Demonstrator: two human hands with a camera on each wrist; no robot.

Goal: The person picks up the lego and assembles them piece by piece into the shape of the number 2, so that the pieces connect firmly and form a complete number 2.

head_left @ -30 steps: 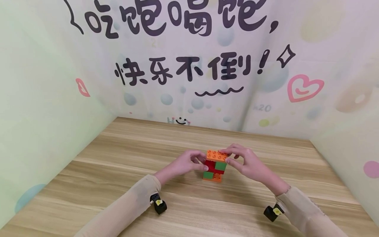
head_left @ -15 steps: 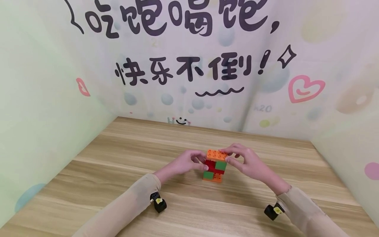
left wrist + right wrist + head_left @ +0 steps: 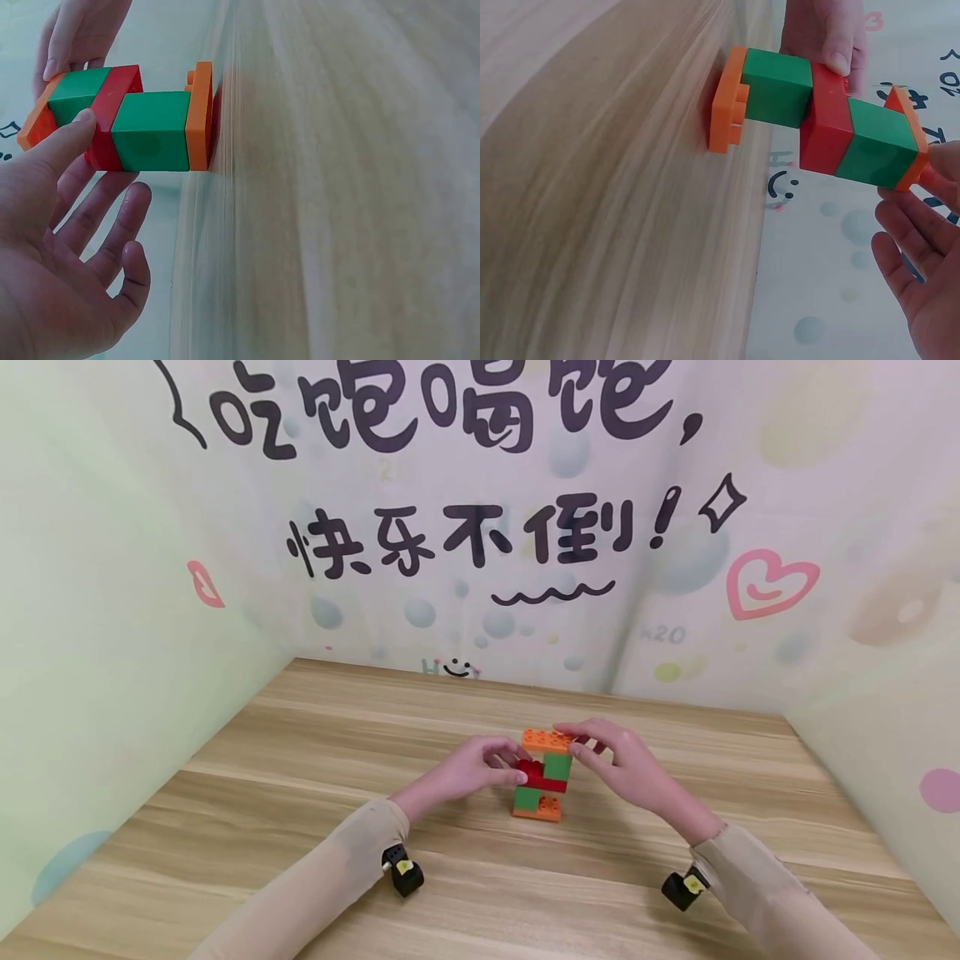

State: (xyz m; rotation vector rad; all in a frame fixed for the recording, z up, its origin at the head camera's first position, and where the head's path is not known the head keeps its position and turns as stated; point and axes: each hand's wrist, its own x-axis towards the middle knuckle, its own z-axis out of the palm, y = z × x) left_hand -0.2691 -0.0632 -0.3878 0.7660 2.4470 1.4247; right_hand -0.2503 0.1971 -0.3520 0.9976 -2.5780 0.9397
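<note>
Both forearms angle in over the counter (image 3: 300, 793): left hand (image 3: 465, 770) pinches the brick tower (image 3: 542, 777) at its red middle, right hand (image 3: 622, 764) grips the orange top.

Right hand (image 3: 630, 768) hides block tower's (image 3: 542, 777) far side.

Block tower (image 3: 542, 778): orange base, green, red, green, orange top; upright on table, upper part skewed.

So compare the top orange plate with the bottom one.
The top plate caps the tower, pinched by the right hand; the bottom plate rests on the table, untouched. The top one looks wider in the head view. Both are orange, thin and studded.
</note>
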